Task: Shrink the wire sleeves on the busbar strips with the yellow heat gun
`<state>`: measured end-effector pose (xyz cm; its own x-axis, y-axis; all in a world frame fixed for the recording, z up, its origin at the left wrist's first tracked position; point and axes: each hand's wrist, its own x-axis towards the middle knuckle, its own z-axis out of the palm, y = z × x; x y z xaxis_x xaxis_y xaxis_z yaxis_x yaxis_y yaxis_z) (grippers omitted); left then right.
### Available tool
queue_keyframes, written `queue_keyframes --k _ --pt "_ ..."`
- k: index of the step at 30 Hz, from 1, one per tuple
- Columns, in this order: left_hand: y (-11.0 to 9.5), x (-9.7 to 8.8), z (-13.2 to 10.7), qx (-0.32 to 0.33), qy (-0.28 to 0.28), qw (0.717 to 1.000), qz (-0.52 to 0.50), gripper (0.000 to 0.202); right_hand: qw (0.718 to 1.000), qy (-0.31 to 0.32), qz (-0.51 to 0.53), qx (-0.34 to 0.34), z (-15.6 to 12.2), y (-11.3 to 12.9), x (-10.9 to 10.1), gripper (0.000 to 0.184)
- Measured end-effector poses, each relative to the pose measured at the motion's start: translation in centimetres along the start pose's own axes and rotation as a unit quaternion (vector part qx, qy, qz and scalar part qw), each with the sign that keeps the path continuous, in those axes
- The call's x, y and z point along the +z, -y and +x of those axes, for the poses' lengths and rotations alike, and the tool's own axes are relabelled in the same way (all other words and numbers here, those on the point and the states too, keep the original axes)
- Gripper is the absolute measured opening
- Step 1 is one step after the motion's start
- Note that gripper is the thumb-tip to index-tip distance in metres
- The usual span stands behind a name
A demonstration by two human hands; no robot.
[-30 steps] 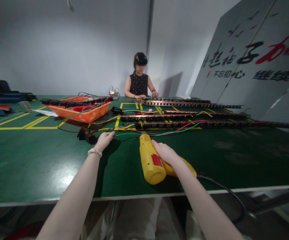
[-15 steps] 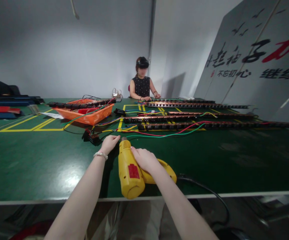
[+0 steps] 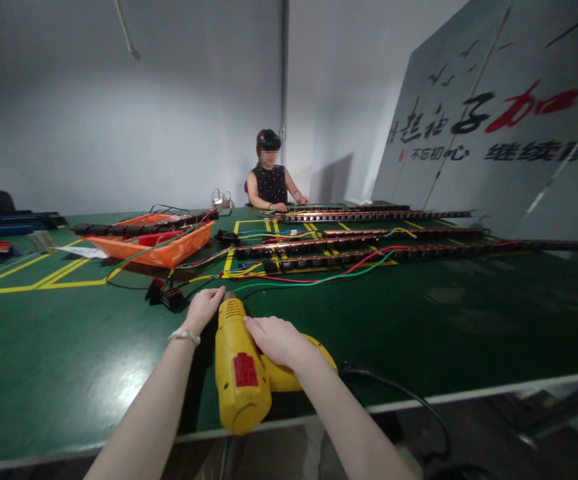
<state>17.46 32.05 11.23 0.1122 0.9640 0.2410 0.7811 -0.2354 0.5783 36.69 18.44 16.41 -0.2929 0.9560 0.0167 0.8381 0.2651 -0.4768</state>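
My right hand [image 3: 275, 340] is wrapped round the handle of a yellow heat gun [image 3: 239, 370] that lies low over the green table [image 3: 69, 353], nozzle pointing away from me. Just left of the nozzle, my left hand [image 3: 203, 308] is closed over the wires [image 3: 289, 279] that run to a black connector [image 3: 165, 295]; what its fingers pinch is hidden. A pale bracelet sits on my left wrist. Red, green and blue wires lead from there to long black strips with copper bars [image 3: 369, 250].
An orange basket [image 3: 169, 245] with black strips stands at the left middle. A person [image 3: 269, 179] sits at the far end working on more strips. The gun's black cord [image 3: 403, 400] drops over the near edge. A large lettered board [image 3: 499, 133] leans at the right.
The heat gun in my right hand has moved left and toward me, so its nozzle now sits right beside my left hand. My left hand has stayed on the wires.
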Motion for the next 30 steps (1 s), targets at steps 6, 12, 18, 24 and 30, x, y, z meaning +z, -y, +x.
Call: queue_keyframes --k 6,12,18,24,30 --pt "-0.1 0.0 -0.1 0.022 0.01 0.999 0.031 0.048 0.996 -0.091 -0.011 -0.011 -1.8 0.9 -0.3 0.042" --pt "-0.5 -0.1 -0.1 0.02 0.017 0.998 0.065 0.042 0.988 -0.115 -0.018 -0.099 -6.7 1.1 0.2 0.048" --pt "-0.6 -0.1 -0.2 0.015 0.013 0.998 0.064 0.04 0.992 -0.053 -0.039 -0.11 -7.5 0.2 0.6 0.109" --pt "-0.6 0.0 -0.2 -0.001 0.003 0.998 0.062 0.04 0.989 -0.053 -0.049 -0.128 -6.2 -0.2 0.6 0.116" --pt "0.1 0.8 0.1 0.049 -0.038 0.997 0.039 0.03 0.985 -0.082 -0.08 -0.131 -4.7 -0.9 0.5 0.118"
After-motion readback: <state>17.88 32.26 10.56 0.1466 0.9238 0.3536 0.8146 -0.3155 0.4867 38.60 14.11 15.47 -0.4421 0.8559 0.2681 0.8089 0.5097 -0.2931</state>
